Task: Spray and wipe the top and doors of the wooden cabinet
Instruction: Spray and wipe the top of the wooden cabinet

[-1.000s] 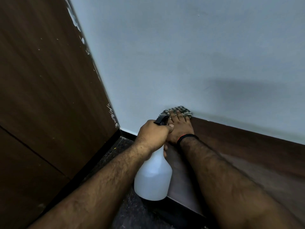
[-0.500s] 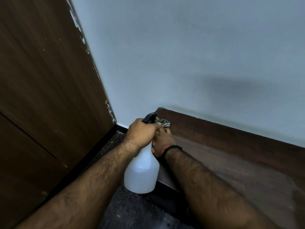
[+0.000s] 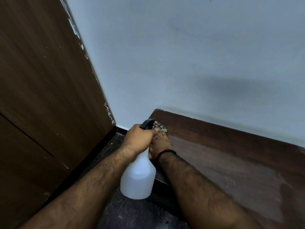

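Head view: the left hand (image 3: 139, 138) is wrapped tight around the neck of a white spray bottle (image 3: 138, 180), fingers curled shut just under the black trigger head (image 3: 146, 123), which points toward 1 o'clock. The bottle's body hangs below the fist at 6 o'clock from it, over the dark speckled floor (image 3: 132, 212) and just beside the near left edge of the wooden cabinet top (image 3: 231, 162).

The right hand (image 3: 160, 144) lies at 3 o'clock from the left fist, partly hidden behind it, palm down on the cabinet top near its far left corner. Its fingers press a checked cloth (image 3: 159, 127) flat against the wood; only a small fold of the cloth shows past the fingertips at 12 o'clock from the hand. A black and red band (image 3: 165, 152) circles the right wrist.

The cabinet top runs from the corner toward 4 o'clock, with a dull sheen across its middle. A pale blue-grey wall (image 3: 181, 55) rises behind it, touching its back edge. At 9 o'clock stands a tall dark wooden panel (image 3: 41, 80), with white flecks of paint along its edge where it meets the wall.
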A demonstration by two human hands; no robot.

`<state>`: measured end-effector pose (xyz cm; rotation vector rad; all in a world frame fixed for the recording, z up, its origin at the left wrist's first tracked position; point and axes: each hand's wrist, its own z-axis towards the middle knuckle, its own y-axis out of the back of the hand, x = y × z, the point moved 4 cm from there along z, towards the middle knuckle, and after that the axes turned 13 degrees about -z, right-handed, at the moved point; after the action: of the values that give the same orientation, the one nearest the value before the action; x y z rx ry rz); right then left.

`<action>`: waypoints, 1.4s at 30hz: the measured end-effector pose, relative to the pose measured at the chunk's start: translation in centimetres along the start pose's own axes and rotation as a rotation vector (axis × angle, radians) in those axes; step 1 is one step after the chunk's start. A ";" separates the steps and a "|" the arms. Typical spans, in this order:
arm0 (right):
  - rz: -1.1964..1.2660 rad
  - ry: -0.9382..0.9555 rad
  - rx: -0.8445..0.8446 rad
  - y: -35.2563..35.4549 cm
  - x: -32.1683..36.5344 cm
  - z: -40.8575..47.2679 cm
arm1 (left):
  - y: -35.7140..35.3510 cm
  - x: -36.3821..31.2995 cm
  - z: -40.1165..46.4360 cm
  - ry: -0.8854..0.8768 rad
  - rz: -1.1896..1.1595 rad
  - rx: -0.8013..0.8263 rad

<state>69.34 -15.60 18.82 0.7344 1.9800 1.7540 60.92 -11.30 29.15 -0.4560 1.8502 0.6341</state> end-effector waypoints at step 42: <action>0.011 -0.714 -0.045 -4.1 -26.0 -18.0 | -9.3 4.9 -5.8 0.041 0.155 0.465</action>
<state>78.32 -46.07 15.94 1.1558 1.4399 1.2747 60.41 -22.26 24.28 -0.0196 2.0087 0.2784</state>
